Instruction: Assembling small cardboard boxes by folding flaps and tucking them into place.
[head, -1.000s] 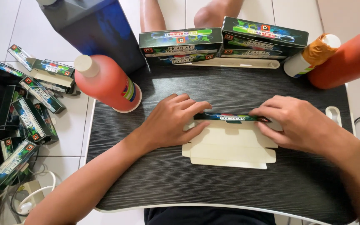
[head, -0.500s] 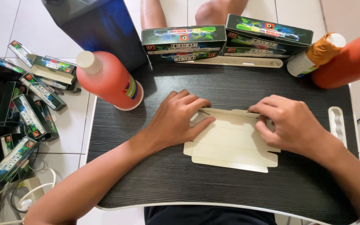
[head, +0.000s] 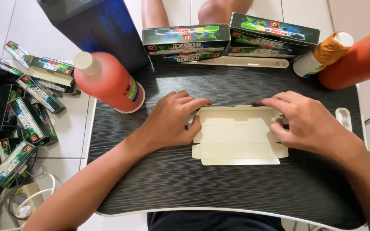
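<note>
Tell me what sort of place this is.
Probably a home floor set-up for packing small boxes by hand: a low dark lap table on white floor tiles, a flat cream carton blank under both hands, and printed boxes heaped beside it.
</note>
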